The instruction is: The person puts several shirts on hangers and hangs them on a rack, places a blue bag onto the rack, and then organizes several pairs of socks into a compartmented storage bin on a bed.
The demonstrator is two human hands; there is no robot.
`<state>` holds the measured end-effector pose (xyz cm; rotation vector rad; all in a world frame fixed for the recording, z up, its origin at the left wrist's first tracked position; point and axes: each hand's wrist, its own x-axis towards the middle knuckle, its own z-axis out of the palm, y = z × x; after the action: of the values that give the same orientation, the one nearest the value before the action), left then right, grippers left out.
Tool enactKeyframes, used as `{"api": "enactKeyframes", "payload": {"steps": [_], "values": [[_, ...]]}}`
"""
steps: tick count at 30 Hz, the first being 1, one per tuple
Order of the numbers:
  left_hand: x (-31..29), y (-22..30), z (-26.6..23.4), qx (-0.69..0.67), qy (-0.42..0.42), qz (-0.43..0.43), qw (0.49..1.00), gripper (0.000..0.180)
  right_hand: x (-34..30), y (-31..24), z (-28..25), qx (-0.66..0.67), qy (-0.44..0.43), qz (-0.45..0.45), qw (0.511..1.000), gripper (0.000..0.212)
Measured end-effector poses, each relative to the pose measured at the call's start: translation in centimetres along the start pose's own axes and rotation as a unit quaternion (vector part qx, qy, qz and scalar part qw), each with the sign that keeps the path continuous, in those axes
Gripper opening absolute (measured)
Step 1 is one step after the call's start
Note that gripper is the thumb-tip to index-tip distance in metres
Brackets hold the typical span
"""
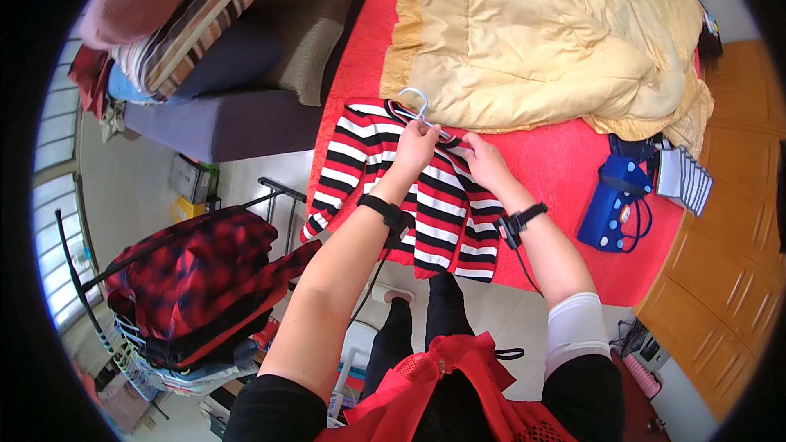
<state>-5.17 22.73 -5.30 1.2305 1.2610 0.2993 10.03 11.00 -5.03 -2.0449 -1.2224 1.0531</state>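
Observation:
A sweater [438, 221] with red, white and black stripes lies spread on the red bed cover, its hem at the near edge. A light blue hanger [416, 96] sits in its neck opening, the hook sticking up out of the collar. My left hand [416, 146] is closed at the collar, pinching the hanger just below its hook. My right hand [485, 162] has its fingers closed on the sweater's neckline at the right shoulder. The hanger's arms are mostly hidden inside the sweater.
A yellow quilt [557, 33] covers the bed's far part. At the right lie a blue dotted bag [618, 200] and a striped cloth item [684, 180] beside wooden cabinets [729, 254]. On the left, a rack holds a red-black plaid garment [196, 278] below a grey sofa [229, 127].

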Motion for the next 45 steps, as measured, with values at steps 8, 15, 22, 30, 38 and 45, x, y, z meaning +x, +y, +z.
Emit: {"api": "enactKeyframes", "payload": {"steps": [8, 15, 22, 30, 38, 45], "values": [[-11.3, 0.1, -6.5, -0.192, -0.020, -0.006, 0.981, 0.020, -9.2, -9.6, -0.1, 0.029, -0.132, -0.062, 0.989, 0.024], [-25.0, 2.3, -11.5, -0.227, -0.022, 0.029, 0.973, 0.017, -18.4, -16.2, 0.9, 0.081, -0.218, -0.043, 0.972, 0.024], [-37.9, 3.3, -18.1, -0.262, -0.028, 0.051, 0.963, 0.015, -27.6, -25.6, 2.0, 0.135, -0.330, -0.038, 0.933, 0.029], [-48.5, 3.8, -26.1, -0.244, 0.008, 0.116, 0.963, 0.019, -34.8, -35.5, 5.5, 0.108, -0.390, -0.095, 0.909, 0.032], [-53.1, 6.6, -34.0, -0.249, 0.073, 0.178, 0.949, 0.020, -35.4, -44.7, 8.3, 0.069, -0.388, -0.203, 0.896, 0.029], [-54.1, 7.5, -41.2, -0.267, 0.139, 0.195, 0.934, 0.023, -31.7, -51.2, 12.5, 0.050, -0.432, -0.243, 0.867, 0.033]]}}
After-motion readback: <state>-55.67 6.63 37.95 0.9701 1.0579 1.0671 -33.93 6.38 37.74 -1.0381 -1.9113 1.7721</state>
